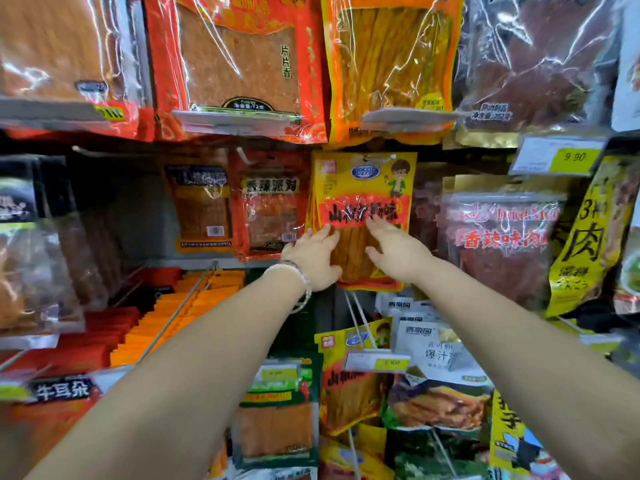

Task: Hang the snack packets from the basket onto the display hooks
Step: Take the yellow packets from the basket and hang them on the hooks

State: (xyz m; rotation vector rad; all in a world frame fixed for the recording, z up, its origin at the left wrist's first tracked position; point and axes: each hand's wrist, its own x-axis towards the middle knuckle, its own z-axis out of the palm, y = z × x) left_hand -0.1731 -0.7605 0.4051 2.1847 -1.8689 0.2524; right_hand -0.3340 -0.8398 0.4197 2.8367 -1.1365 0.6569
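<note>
- Yellow foil: snack packet (363, 188) with a red label band, hung in the middle row of the display. A red packet (270, 206) hung just to its left and a clear packet with red print (502, 237) to its right. Like packets appeared stacked behind it.
- Left grip (313, 258): fingers straight and spread on the packet's lower left edge, clasping nothing.
- Right grip (394, 251): fingers straight, tips resting on the red band, clasping nothing.
- Hook (372, 157): partly seen at the packet's top hole; whether the packet sat fully home could not be told.
- Step, as judged: seating and squaring the packet on its hook.
- Method advised: press evenly with both palms toward the far end of the hook, keep the top hole on the wire, stay off the red neighbour, and let go only once the packet hung straight.
- Basket: not in view.
</note>
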